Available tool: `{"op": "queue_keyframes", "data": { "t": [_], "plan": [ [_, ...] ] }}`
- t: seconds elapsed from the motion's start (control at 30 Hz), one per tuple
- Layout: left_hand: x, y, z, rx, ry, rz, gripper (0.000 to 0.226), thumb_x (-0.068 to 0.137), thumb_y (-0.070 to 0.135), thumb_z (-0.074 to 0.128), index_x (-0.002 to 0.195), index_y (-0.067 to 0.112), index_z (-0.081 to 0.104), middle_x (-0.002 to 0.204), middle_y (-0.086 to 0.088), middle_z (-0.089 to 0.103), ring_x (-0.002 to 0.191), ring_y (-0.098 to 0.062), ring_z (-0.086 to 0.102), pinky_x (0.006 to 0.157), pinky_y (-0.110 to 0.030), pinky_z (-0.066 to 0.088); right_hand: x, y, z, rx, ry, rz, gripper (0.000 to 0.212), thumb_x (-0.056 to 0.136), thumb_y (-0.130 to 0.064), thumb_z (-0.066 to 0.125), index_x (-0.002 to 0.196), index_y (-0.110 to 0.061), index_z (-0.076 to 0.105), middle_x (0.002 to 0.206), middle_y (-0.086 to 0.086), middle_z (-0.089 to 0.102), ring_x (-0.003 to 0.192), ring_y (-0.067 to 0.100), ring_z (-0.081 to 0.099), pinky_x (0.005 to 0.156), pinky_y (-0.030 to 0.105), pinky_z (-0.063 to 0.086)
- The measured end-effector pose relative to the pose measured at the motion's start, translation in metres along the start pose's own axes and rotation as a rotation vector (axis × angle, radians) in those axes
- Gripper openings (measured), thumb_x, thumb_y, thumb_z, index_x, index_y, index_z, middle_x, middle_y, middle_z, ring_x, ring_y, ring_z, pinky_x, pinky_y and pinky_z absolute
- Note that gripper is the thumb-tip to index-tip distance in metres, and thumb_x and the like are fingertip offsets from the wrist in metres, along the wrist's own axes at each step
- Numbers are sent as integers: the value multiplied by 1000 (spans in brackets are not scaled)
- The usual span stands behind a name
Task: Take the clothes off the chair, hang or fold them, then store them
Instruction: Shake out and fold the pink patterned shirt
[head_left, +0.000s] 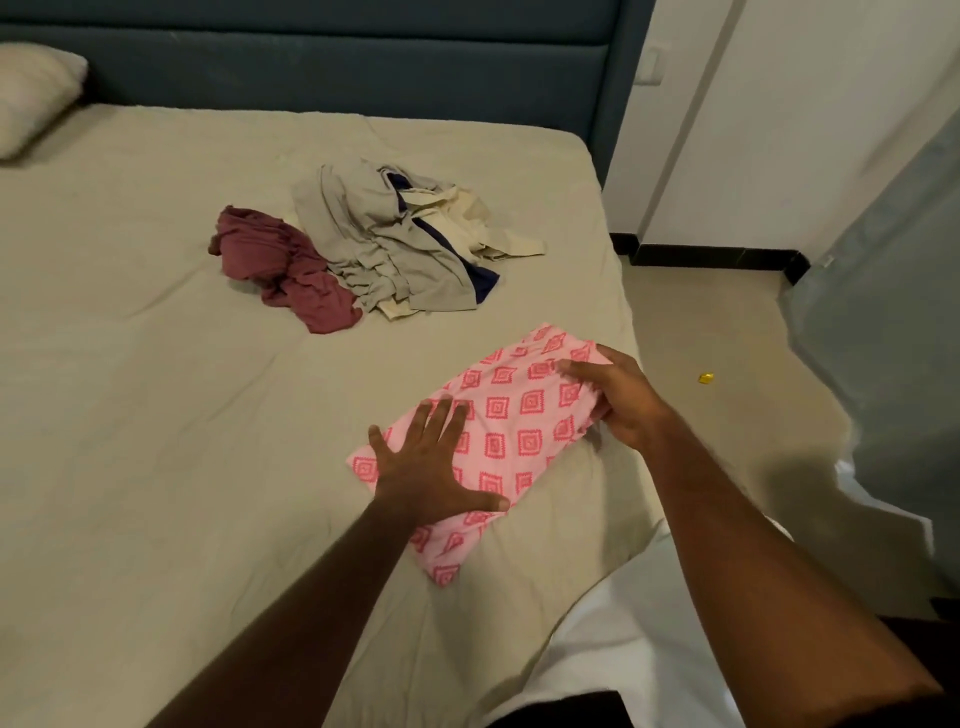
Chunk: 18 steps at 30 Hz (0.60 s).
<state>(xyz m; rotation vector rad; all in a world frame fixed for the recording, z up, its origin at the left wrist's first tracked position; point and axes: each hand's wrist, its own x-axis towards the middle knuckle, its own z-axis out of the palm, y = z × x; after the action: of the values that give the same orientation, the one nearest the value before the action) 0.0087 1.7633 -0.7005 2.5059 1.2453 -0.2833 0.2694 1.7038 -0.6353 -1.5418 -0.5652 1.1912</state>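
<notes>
I see folded pink patterned garment (511, 431) on bed (156, 338) near right edge. Left hand (431, 467) flat on it, fingers spread wide. Right hand (618, 400) grips far end. Unfolded clothes pile (395, 244) beyond.

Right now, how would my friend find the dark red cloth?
Find the bed. Two crumpled heaps lie in its middle, beyond the folded pink cloth. The maroon cloth is the smaller, left heap, beside the grey pile.
</notes>
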Motion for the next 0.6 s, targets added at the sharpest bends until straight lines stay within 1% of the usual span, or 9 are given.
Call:
{"op": "queue_keyframes", "data": {
  "t": [0.1, 0.17, 0.27, 0.33, 0.37, 0.4, 0.47, 0.53, 0.6],
  "plan": [
    [-4, 4, -9, -24, -20, -11, 140, 53, 106, 40, 157, 33, -19, 168, 4, -20, 155, -20, -15, 112, -78, -6, -19, -22, 19, -111, -58, -154, 29, 86, -5, 76, 114, -10, 69, 105, 13, 77, 93, 33, 75, 75, 47, 62],
    [-13, 4, -16, -50, 27, -47, 139, 54, 103, 46, 159, 33, -12, 169, 2, -18, 155, -21, -15, 115, -74, -4, -35, -34, 39, -263, -95, -338, 28, 81, -7, 78, 103, -22, 71, 99, -1, 78, 93, 23, 76, 73, 38, 63],
    [-47, -1, -15, -324, 393, -195, 115, 62, 89, 59, 154, 29, 27, 166, -5, 20, 153, -26, 15, 116, -64, 13, -60, -36, 75, -580, -124, -611, 43, 79, -20, 76, 117, -40, 68, 100, -22, 74, 92, 3, 72, 80, 28, 58],
    [-78, -7, -3, -510, 718, -295, 80, 72, 68, 65, 134, 20, 50, 137, -8, 53, 129, -30, 46, 102, -55, 37, -73, -19, 103, -951, -132, -687, 60, 81, -26, 75, 136, -40, 56, 131, -19, 66, 107, 14, 69, 85, 37, 58],
    [-90, -12, 6, -591, 799, -348, 65, 77, 57, 69, 125, 15, 54, 123, -8, 60, 116, -32, 54, 93, -50, 44, -80, -6, 116, -1176, -178, -658, 65, 80, -27, 77, 139, -40, 52, 147, -17, 54, 117, 21, 64, 89, 41, 56],
    [-101, -17, 11, -693, 795, -413, 52, 81, 46, 72, 118, 12, 57, 111, -8, 64, 105, -32, 60, 86, -44, 49, -87, 9, 129, -1373, -280, -613, 69, 80, -27, 78, 141, -40, 50, 158, -16, 41, 125, 26, 58, 93, 45, 54],
    [-114, -23, 12, -867, 594, -548, 31, 91, 37, 71, 103, 10, 61, 91, -4, 70, 86, -29, 70, 75, -38, 52, -100, 39, 144, -1572, -495, -579, 73, 79, -34, 78, 144, -41, 47, 163, -11, 31, 131, 32, 50, 91, 49, 51],
    [-118, -28, 5, -990, 415, -606, 34, 98, 44, 61, 89, 11, 66, 82, -6, 75, 71, -25, 73, 64, -36, 55, -105, 54, 142, -1532, -529, -611, 69, 75, -53, 69, 141, -44, 49, 158, -10, 41, 129, 33, 50, 90, 49, 52],
    [-116, -32, -3, -1197, 311, -649, 46, 99, 53, 54, 87, 10, 67, 82, -9, 76, 64, -25, 73, 48, -29, 48, -102, 50, 133, -1308, -479, -553, 66, 73, -66, 61, 135, -44, 56, 143, -14, 58, 122, 26, 59, 93, 45, 53]
  ]
}}
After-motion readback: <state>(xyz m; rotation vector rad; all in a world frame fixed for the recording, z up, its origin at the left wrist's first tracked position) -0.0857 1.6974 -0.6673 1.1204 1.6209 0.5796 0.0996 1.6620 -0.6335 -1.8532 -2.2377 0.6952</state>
